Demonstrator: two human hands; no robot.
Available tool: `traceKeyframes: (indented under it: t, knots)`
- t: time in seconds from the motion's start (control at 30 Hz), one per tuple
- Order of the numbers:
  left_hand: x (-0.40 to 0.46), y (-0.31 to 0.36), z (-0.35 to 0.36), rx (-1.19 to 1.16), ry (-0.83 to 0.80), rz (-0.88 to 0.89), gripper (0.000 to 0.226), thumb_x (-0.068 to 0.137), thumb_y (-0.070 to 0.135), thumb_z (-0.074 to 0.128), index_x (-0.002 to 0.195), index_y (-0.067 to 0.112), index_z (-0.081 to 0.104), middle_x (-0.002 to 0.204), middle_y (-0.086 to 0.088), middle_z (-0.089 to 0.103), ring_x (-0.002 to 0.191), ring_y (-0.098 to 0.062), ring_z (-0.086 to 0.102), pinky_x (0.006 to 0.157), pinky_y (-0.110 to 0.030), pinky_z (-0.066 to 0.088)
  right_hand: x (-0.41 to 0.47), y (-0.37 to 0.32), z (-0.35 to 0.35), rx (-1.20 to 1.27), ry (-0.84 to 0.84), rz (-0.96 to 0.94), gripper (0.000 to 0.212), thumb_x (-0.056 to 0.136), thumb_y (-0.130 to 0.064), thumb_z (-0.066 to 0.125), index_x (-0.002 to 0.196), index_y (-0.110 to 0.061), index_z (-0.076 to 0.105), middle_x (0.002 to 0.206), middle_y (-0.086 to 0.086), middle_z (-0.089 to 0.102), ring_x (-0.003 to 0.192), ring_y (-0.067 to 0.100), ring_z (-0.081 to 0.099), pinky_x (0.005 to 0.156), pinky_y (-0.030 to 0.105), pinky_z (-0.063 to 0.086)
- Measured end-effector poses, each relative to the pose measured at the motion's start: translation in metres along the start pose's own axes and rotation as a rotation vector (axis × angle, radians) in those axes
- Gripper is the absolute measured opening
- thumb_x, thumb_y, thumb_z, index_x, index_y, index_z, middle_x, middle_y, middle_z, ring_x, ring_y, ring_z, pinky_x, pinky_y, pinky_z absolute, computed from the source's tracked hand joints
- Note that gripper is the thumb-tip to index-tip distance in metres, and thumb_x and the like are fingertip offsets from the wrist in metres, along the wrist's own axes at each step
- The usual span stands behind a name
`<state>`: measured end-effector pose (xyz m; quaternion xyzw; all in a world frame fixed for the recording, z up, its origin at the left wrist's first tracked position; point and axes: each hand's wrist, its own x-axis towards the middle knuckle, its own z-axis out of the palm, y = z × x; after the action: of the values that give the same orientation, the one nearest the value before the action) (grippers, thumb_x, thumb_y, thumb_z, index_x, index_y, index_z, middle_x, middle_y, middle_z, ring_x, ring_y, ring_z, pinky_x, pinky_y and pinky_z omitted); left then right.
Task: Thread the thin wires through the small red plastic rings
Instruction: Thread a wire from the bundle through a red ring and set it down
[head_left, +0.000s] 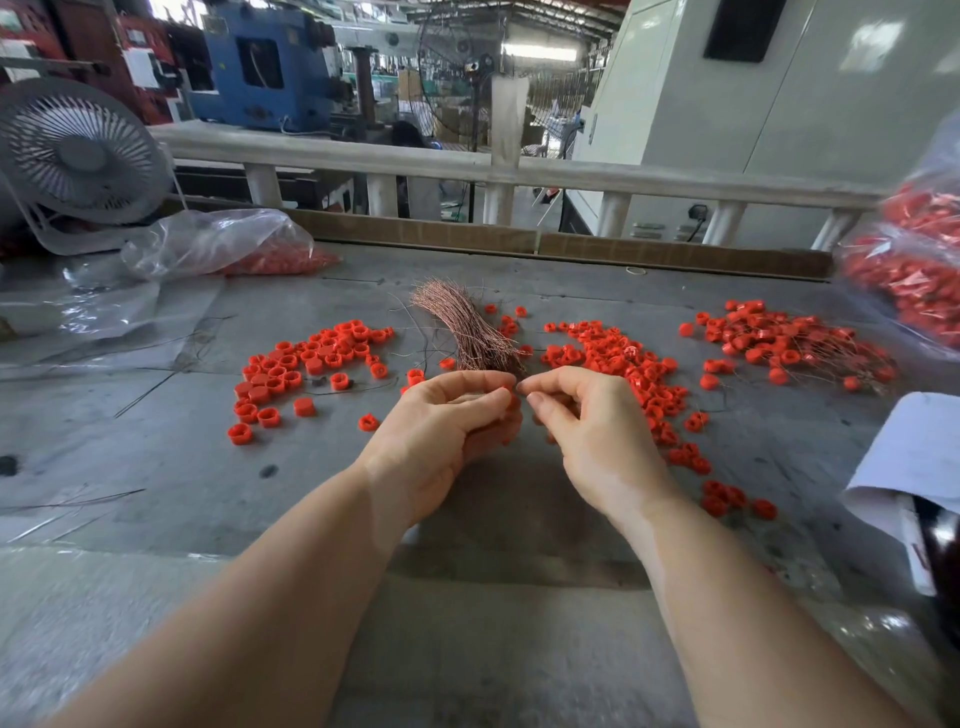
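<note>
A bundle of thin copper-coloured wires (462, 325) lies on the grey table, fanning away from me. Its near end is hidden behind my hands. My left hand (441, 431) curls its fingers round a small red ring (513, 401), of which only a sliver shows at the fingertips. My right hand (587, 431) pinches thumb and forefinger together right beside it; a wire between them is too thin to make out. Loose red rings lie in a left pile (306, 369) and a middle pile (623, 369). Rings with wires through them (789, 345) lie at the right.
A clear bag of red rings (234, 244) and a white fan (78, 156) stand at the back left. More bagged rings (914, 270) sit at the right edge. White paper (914, 467) lies near right. Stray wires (140, 400) lie at the left. A railing runs behind the table.
</note>
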<state>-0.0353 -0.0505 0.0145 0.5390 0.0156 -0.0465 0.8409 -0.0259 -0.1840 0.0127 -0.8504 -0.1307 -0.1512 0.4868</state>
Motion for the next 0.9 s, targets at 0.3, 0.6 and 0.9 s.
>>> traceKeyframes:
  t: [0.3, 0.6, 0.9]
  knots:
    - [-0.0017, 0.0017, 0.002, 0.056, -0.039, -0.005, 0.014, 0.09, 0.001, 0.051, 0.085, 0.006, 0.063, 0.073, -0.005, 0.065, 0.059, -0.011, 0.061, 0.056, -0.019, 0.055, -0.0004, 0.0018, -0.0001, -0.041, -0.006, -0.047, 0.014, 0.089, -0.011, 0.059, 0.082, -0.021, 0.067, 0.062, -0.017, 0.055, 0.057, -0.003, 0.05, 0.062, 0.018, 0.043]
    - [-0.0011, 0.0009, 0.0021, 0.088, -0.029, 0.003, 0.015, 0.092, 0.001, 0.049, 0.087, 0.006, 0.062, 0.076, -0.007, 0.064, 0.057, -0.011, 0.06, 0.057, -0.021, 0.055, -0.0011, 0.0008, 0.0001, -0.017, -0.007, -0.061, 0.015, 0.086, -0.012, 0.063, 0.075, -0.021, 0.065, 0.059, -0.015, 0.056, 0.056, -0.003, 0.05, 0.056, 0.012, 0.038]
    - [0.0009, -0.0034, 0.003, 0.085, 0.025, 0.05, 0.01, 0.087, -0.001, 0.056, 0.083, 0.005, 0.063, 0.064, -0.003, 0.06, 0.052, -0.006, 0.059, 0.054, -0.019, 0.054, -0.0007, 0.0001, -0.0013, -0.086, 0.034, -0.02, 0.015, 0.087, -0.012, 0.061, 0.073, -0.02, 0.063, 0.059, -0.015, 0.054, 0.056, 0.0, 0.049, 0.056, 0.014, 0.038]
